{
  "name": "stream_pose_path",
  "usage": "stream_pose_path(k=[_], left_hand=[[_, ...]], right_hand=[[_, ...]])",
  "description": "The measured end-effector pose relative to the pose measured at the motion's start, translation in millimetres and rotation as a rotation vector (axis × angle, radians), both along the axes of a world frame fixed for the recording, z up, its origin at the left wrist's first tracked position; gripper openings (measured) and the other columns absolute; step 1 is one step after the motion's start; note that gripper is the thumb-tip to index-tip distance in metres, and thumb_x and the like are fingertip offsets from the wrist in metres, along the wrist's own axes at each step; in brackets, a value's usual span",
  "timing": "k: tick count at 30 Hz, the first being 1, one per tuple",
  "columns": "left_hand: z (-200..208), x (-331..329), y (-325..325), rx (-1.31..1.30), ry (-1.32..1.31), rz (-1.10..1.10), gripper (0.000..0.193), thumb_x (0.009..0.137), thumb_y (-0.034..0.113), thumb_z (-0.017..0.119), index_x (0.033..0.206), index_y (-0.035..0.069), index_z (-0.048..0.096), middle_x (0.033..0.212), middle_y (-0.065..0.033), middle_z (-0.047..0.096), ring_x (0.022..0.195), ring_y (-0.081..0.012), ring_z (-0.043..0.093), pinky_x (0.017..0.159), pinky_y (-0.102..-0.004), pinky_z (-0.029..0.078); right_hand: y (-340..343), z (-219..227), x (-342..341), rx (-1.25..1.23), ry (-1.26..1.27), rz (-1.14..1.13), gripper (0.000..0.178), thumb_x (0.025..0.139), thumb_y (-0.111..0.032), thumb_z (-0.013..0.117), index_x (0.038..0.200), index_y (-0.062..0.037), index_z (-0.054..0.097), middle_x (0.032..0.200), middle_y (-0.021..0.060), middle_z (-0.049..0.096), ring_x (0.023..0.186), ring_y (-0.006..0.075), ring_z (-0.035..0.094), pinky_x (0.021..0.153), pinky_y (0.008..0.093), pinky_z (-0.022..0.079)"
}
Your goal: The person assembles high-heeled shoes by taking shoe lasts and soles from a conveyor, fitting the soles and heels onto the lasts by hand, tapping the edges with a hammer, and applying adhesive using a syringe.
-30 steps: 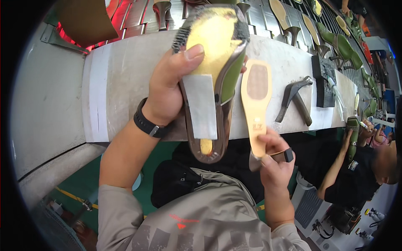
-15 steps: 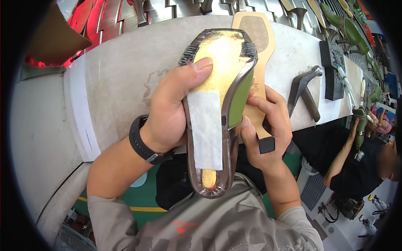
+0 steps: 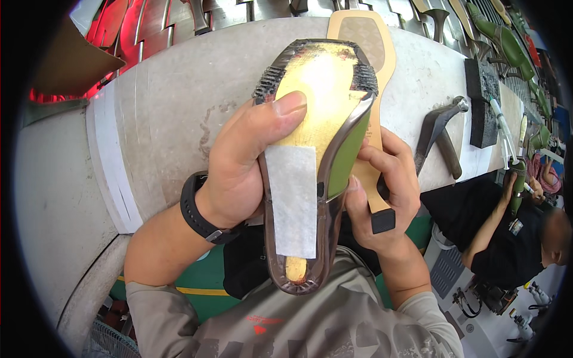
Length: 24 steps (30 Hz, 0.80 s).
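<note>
My left hand [image 3: 239, 158] grips a shoe [image 3: 319, 110] with its underside facing up and its toe pointing away from me; the thumb lies on the yellowish insole. Green material shows along the shoe's right side, and its edge is glossy dark brown. A white fabric-like strip [image 3: 292, 200] covers the middle of the underside toward the heel. In my right hand [image 3: 391, 191] is a tan shoe sole [image 3: 385, 62] with a dark-tipped heel, its forepart reaching past the shoe's right side. My right fingertips are close to the shoe's green side; contact is unclear.
A dark metal tool resembling lasting pincers [image 3: 440, 117] lies on the pale worktable [image 3: 173, 89], left of a black block [image 3: 481, 110]. Thin white tools [image 3: 502, 126] rest beside the block. Metal slats [image 3: 262, 13] run behind. At right, a co-worker holds a green shoe [image 3: 518, 186].
The shoe has shifted slightly down toward me and looks a little larger, its heel end lower. The sole in my right hand has moved slightly. Both grips are kept.
</note>
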<state>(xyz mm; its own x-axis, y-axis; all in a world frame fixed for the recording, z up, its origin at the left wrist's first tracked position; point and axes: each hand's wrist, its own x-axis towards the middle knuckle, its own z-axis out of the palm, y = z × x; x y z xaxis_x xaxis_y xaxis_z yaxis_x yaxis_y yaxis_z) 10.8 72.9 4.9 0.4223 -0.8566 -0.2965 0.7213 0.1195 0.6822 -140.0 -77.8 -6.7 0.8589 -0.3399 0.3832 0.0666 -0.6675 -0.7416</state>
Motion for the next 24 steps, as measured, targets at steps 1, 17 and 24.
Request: stream_pose_path(k=[1,17,24], left_hand=[[0.9,0.1,0.0,-0.001,-0.002,-0.001,0.077,0.101,0.052,0.044,0.149,-0.009,0.041,0.137,-0.0339,0.058,0.12,-0.0391,0.065,0.104,-0.0477,0.054],[15.6,4.1,2.9,-0.188,-0.388,0.198,0.078,0.103,0.055,0.041,0.149,-0.008,0.043,0.136,-0.0325,0.06,0.122,-0.0382,0.065,0.107,-0.0459,0.051],[31.3,-14.2,9.7,-0.286,-0.799,0.369,0.106,0.09,0.074,0.058,0.155,-0.006,0.034,0.147,-0.0283,0.053,0.133,-0.0369,0.058,0.114,-0.0466,0.045]], right_hand=[[0.0,0.7,0.4,0.007,-0.004,0.004,0.036,0.078,0.0,0.073,0.113,0.007,0.069,0.12,0.0303,0.066,0.11,0.0375,0.068,0.089,0.0403,0.057],[29.3,9.2,-127.2,0.944,-0.009,0.058,0.106,0.093,-0.061,0.069,0.157,0.0131,0.028,0.151,0.0253,0.048,0.134,0.0352,0.055,0.111,0.0467,0.047],[27.3,-14.3,-142.4,1.335,0.326,-0.117,0.035,0.098,-0.009,0.065,0.127,0.0069,0.057,0.102,0.0182,0.073,0.085,0.0255,0.076,0.075,0.0414,0.066]])
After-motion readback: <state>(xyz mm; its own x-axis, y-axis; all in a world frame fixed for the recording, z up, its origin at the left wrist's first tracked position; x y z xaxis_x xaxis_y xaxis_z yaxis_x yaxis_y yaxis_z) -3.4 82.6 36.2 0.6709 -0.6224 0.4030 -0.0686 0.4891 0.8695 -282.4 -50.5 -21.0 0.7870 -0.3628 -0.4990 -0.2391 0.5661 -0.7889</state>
